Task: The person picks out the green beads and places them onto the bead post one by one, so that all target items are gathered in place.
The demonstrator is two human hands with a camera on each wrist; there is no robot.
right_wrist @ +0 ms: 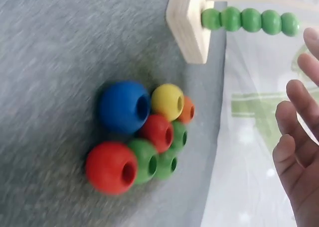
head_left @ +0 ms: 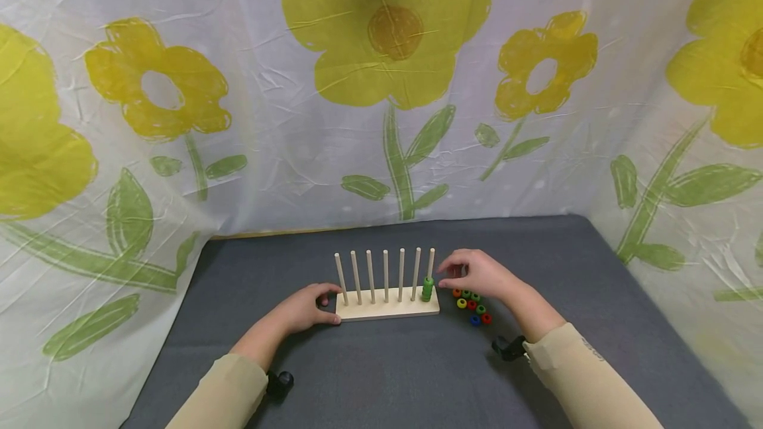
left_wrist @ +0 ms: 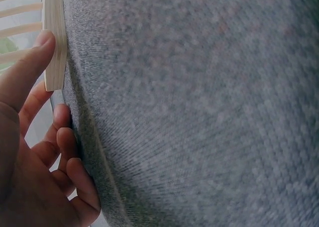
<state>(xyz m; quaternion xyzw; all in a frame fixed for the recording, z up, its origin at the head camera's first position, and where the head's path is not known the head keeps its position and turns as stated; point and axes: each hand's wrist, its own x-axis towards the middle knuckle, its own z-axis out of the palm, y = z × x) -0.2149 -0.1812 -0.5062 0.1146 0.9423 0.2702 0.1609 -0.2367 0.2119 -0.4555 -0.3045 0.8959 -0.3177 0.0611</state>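
Note:
A light wooden peg board (head_left: 387, 312) with several upright pegs lies on the dark cloth. Green beads (right_wrist: 251, 20) are stacked on its rightmost peg. My left hand (head_left: 303, 308) holds the board's left end, with the thumb on the front edge and a finger behind. My right hand (head_left: 479, 275) hovers just right of the beaded peg, its fingers loosely bent and nothing between them. Below that hand sits a cluster of loose beads: a blue bead (right_wrist: 124, 107), a yellow bead (right_wrist: 168, 102), an orange bead (right_wrist: 186, 110), two red ones and several green ones.
A dark grey cloth (head_left: 369, 376) covers the table. Behind and at both sides hangs a white curtain (head_left: 268, 118) printed with yellow flowers. The loose beads lie close to the board's right end, under the right forearm.

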